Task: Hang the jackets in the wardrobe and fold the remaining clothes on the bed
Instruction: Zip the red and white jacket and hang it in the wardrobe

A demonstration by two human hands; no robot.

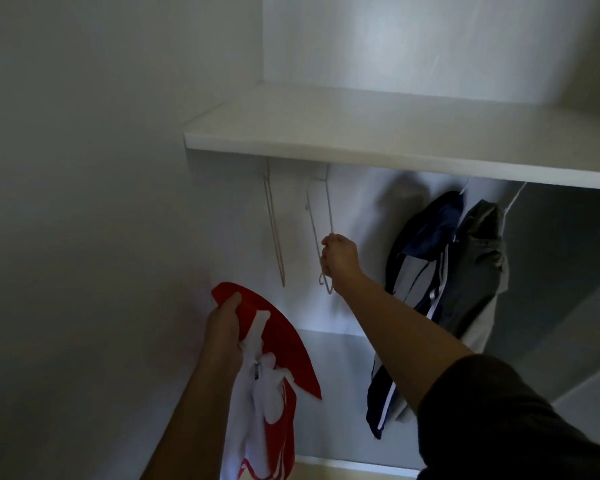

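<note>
Lifting hanger [321, 244] clenched in right hand [338, 259] may snag; left hand [224, 332] grasping red-and-white jacket [274, 358] could drop it.

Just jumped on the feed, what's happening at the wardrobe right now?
A person stands at the open wardrobe. The left hand holds a red and white jacket bunched up below the shelf. The right hand grips an empty wire hanger that hangs under the shelf; another empty hanger is to its left. Two garments already hang to the right: a navy jacket and a grey one. The red jacket is not yet on a hanger.
</note>
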